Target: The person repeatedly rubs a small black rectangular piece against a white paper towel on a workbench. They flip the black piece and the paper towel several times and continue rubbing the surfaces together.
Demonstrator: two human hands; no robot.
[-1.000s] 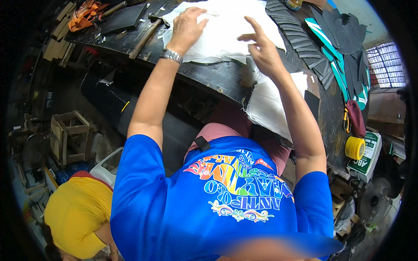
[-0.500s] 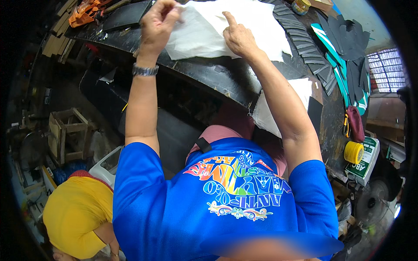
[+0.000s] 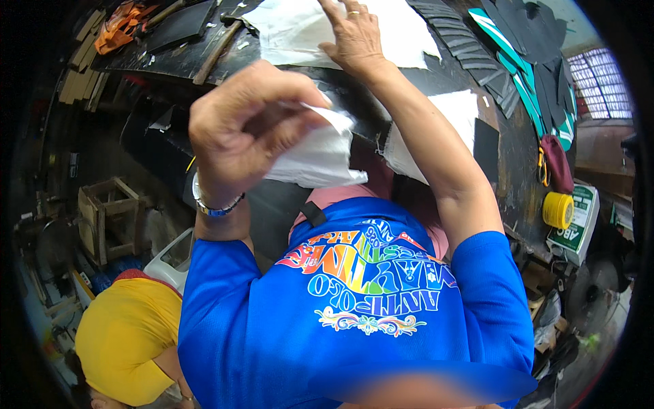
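Lifted toward my chest, my left hand [image 3: 248,129] pinches a thin white sheet [image 3: 320,160] between thumb and fingers; it hangs over the near table edge, and whether it is cloth or paper I cannot tell. My right hand [image 3: 357,41] lies with fingers spread on a larger white sheet [image 3: 402,41] at the far side of the black table. Another white piece with a frayed edge [image 3: 415,146] lies under my right forearm, at the table's near edge.
Black strips [image 3: 453,37] lie in an overlapping row right of the large sheet, with black cut pieces [image 3: 531,34] beyond. A wooden stick [image 3: 219,51] rests on the left. A yellow roll [image 3: 558,210] sits at the right. A person in yellow [image 3: 129,341] bends low at left.
My left hand has come down from the far table toward my body, carrying a white sheet. The right hand has gone from a pointing finger to spread fingers, slightly farther away.
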